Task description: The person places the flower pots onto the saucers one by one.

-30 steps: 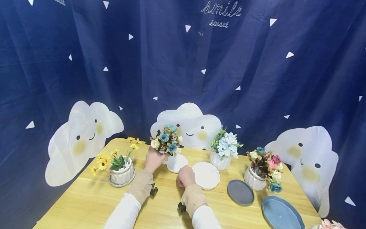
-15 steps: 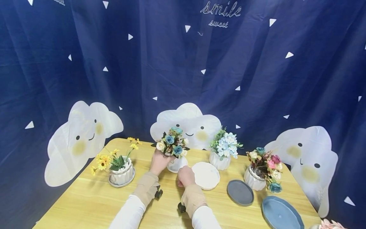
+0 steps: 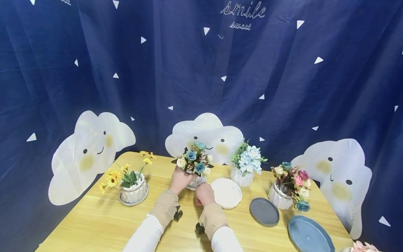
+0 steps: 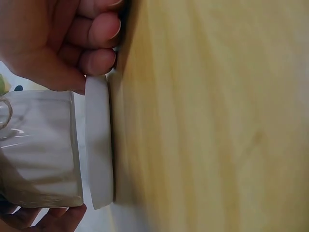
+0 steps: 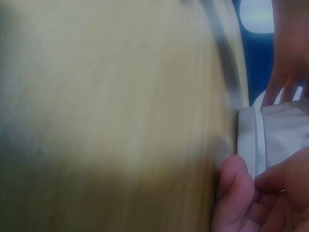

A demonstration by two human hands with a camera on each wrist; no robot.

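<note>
My left hand (image 3: 182, 180) grips a white flowerpot (image 4: 41, 147) holding blue and cream artificial roses (image 3: 193, 161). The pot stands upright just above a small white saucer (image 4: 100, 145), with a narrow gap between its base and the saucer's rim in the left wrist view. At the saucer's near right edge, my right hand (image 3: 206, 194) pinches the rim, thumb over it and fingers curled below. Left-hand fingers (image 4: 65, 220) show along the pot's far side. In the right wrist view the pot and saucer are partly cut off by the frame.
A larger white plate (image 3: 226, 193) lies just right of my right hand. Potted yellow flowers (image 3: 133, 189) stand on a saucer at left. Potted light-blue flowers (image 3: 247, 168), potted mixed roses (image 3: 281, 196), a dark grey saucer (image 3: 264, 211) and a blue plate (image 3: 310, 234) are at right.
My left hand has carried the flowerpot rightward and slightly nearer, from beside the small white saucer to over it. My right hand stays at the saucer's edge.
</note>
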